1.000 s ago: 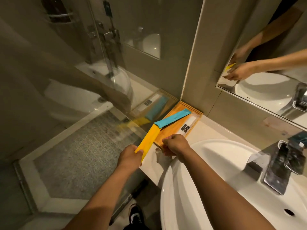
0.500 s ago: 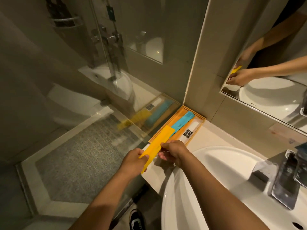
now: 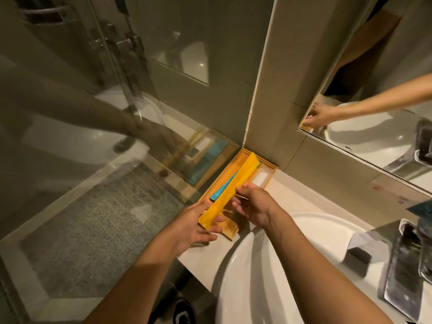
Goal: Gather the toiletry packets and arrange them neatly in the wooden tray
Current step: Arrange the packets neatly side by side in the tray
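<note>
A long yellow packet (image 3: 233, 185) lies lengthwise over the wooden tray (image 3: 230, 230), which sits in the counter's back corner against the wall. My left hand (image 3: 194, 226) supports the packet's near end from below with fingers spread. My right hand (image 3: 253, 205) pinches its middle edge. A teal packet (image 3: 219, 191) lies in the tray, mostly under the yellow one. A white packet (image 3: 260, 177) rests in the tray's right side.
A white basin (image 3: 292, 265) fills the counter to the right, with a chrome tap (image 3: 402, 260) behind it. A mirror (image 3: 385, 113) hangs above on the right. A glass shower screen (image 3: 105, 136) borders the counter's left edge.
The yellow packet has moved forward from the counter's near edge to lie over the tray, covering most of the teal packet. Both hands followed it toward the tray.
</note>
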